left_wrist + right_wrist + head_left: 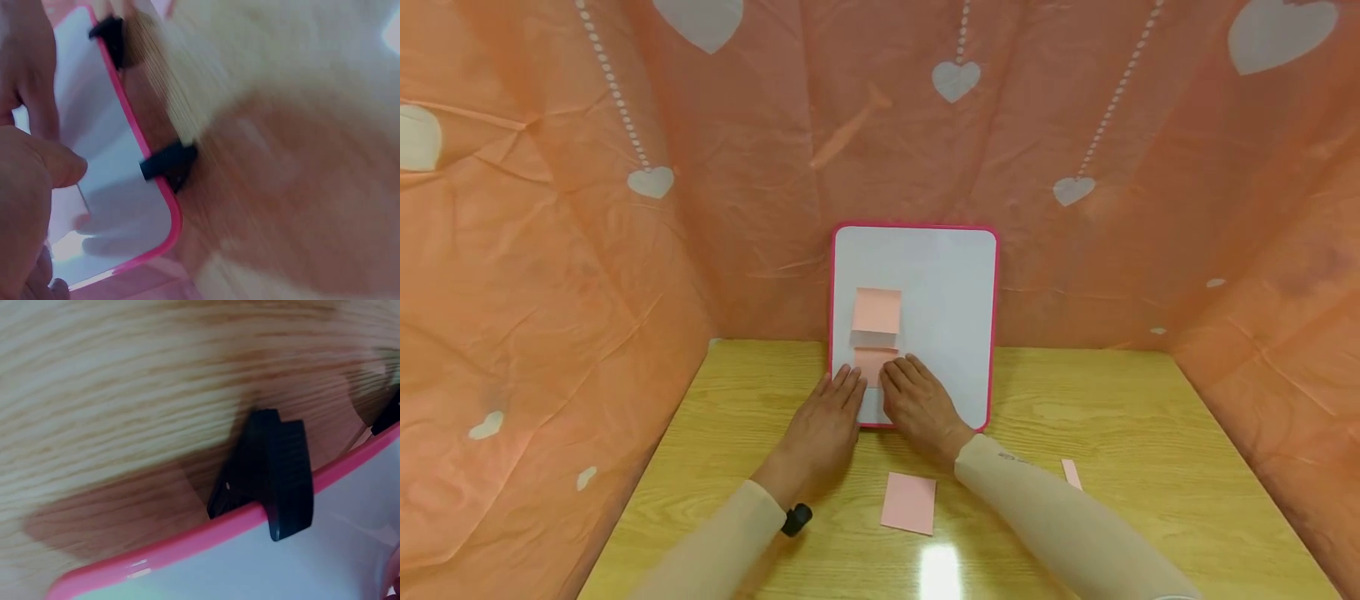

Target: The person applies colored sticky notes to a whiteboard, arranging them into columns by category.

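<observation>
A whiteboard (943, 292) with a pink frame stands upright on the table against the back curtain. Two pink sticky notes are on its left half: an upper sticky note (877, 311) whose bottom edge curls away from the board, and a lower sticky note (872, 362) between my hands. My left hand (829, 417) has its fingers extended over the note's lower left side. At the note's right edge, the fingertips of my right hand (920, 407) touch it. In the left wrist view, the left thumb (65, 167) lies beside the note.
Black clips (169, 164) support the board's bottom edge; one clip (278, 475) shows large in the right wrist view. On the wooden table lie a pink square sticky note pad (909, 503) and a narrow pink strip (1071, 472). Orange curtains (760, 167) enclose the table.
</observation>
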### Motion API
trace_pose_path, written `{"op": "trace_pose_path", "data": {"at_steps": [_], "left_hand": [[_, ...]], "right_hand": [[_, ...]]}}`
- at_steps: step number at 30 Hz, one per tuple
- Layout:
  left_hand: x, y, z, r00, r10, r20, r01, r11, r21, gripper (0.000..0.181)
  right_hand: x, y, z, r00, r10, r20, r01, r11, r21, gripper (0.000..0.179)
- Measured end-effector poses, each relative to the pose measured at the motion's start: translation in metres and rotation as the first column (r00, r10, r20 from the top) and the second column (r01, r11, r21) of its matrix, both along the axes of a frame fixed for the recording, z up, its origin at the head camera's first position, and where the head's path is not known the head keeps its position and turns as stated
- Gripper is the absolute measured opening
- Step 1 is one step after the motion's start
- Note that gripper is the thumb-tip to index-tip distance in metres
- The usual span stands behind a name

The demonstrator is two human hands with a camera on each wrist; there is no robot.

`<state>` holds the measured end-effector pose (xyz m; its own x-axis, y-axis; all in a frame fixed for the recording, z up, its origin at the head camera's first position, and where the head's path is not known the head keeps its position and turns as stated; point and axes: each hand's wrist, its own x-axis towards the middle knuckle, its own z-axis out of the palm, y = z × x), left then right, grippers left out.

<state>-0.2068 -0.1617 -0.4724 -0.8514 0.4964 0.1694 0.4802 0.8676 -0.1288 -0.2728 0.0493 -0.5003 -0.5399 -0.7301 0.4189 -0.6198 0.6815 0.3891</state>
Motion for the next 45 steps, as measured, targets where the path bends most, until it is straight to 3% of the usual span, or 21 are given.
{"op": "trace_pose_path", "data": {"at_steps": [7,14,19,24,28,33,37,41,45], "left_hand": [[-0.028,-0.004,0.004,0.997,-0.057,-0.045,0.054,0.997,-0.063,0.074],[-0.042,-0.007,0.007,0.998,-0.048,-0.037,0.043,0.992,-0.115,0.073],[-0.046,-0.009,0.006,0.997,-0.065,-0.049,0.058,0.990,-0.132,0.074],[-0.047,-0.009,0.006,0.996,-0.069,-0.051,0.062,0.989,-0.132,0.076],[-0.046,-0.009,0.008,0.998,-0.064,-0.027,0.060,0.992,-0.111,0.075],[-0.046,-0.012,0.012,0.997,-0.072,-0.007,0.070,0.991,-0.113,0.070],[-0.045,-0.014,0.012,0.997,-0.074,-0.036,0.069,0.990,-0.122,0.067],[-0.045,-0.006,0.012,0.994,-0.089,-0.068,0.082,0.990,-0.111,0.064],[-0.048,0.008,0.010,0.990,-0.133,-0.036,0.130,0.988,-0.081,0.065]], "right_hand": [[0.001,0.003,-0.001,1.000,-0.008,-0.008,0.009,1.000,0.029,0.048],[0.003,0.004,0.006,1.000,-0.021,-0.009,0.022,0.995,0.102,0.048],[-0.001,-0.004,0.017,0.999,-0.018,-0.035,0.022,0.992,0.122,0.053],[-0.004,-0.010,0.023,0.999,-0.050,-0.003,0.050,0.981,0.187,0.061],[-0.004,-0.006,0.023,0.993,-0.114,0.035,0.104,0.972,0.209,0.062],[0.002,0.010,0.020,0.981,-0.188,0.054,0.177,0.971,0.161,0.063],[0.004,0.017,0.017,0.976,-0.214,0.047,0.204,0.966,0.158,0.065],[0.005,0.016,0.015,0.975,-0.212,0.059,0.200,0.964,0.173,0.066],[0.006,0.014,0.016,0.974,-0.215,0.070,0.199,0.962,0.184,0.066]]}}
